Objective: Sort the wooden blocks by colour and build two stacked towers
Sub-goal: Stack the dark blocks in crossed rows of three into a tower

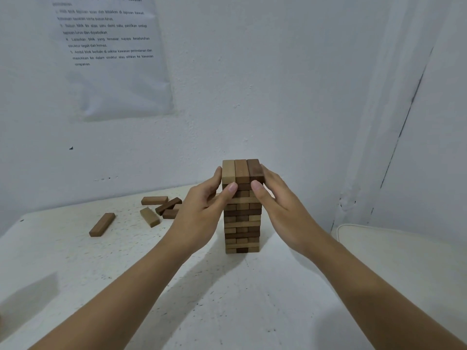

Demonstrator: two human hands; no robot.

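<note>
A tall tower (pixel 242 223) of mixed light and dark wooden blocks stands in the middle of the white table (pixel 75 269). Its top layer has three blocks side by side: light, medium and dark brown. My left hand (pixel 202 210) presses against the tower's upper left side, thumb on the front. My right hand (pixel 278 203) presses the upper right side, thumb on the front too. Both hands clasp the top layers between them. Several loose blocks (pixel 161 207) lie to the left near the wall, and one brown block (pixel 102 224) lies apart farther left.
The table sits in a corner of white walls. A printed sheet (pixel 111 54) hangs on the wall at upper left. A white cushioned edge (pixel 379 238) shows at the right beyond the table.
</note>
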